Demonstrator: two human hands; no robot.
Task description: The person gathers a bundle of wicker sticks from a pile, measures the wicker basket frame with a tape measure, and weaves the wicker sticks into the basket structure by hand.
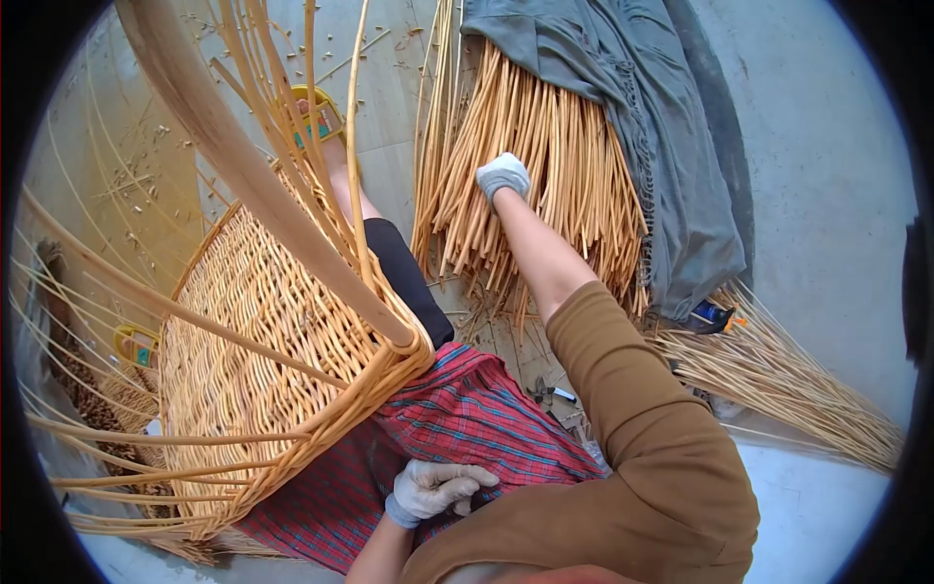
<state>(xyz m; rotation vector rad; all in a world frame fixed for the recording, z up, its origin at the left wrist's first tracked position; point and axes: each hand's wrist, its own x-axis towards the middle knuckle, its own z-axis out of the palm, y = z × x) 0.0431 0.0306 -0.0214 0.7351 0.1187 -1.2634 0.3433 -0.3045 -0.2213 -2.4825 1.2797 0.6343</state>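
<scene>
My right hand [504, 175], in a white glove, reaches out to a large bundle of peeled willow rods [569, 165] and is closed at their cut ends; whether a rod is in its fingers is hidden. My left hand [438, 490], gloved too, rests over the red plaid cloth [486, 409] on my lap. Its fingers are loosely extended, with nothing seen in them. Left of the lap a woven wicker base [263, 331] leans on its side, with long upright stakes rising from its edges. Neither hand touches it.
A grey-green cloth [671, 165] covers the bundle's far end. More thin rods [808, 380] lie at the right, by a blue and orange object [710, 317]. A thick curved pole [243, 165] crosses the upper left. Offcuts litter the floor.
</scene>
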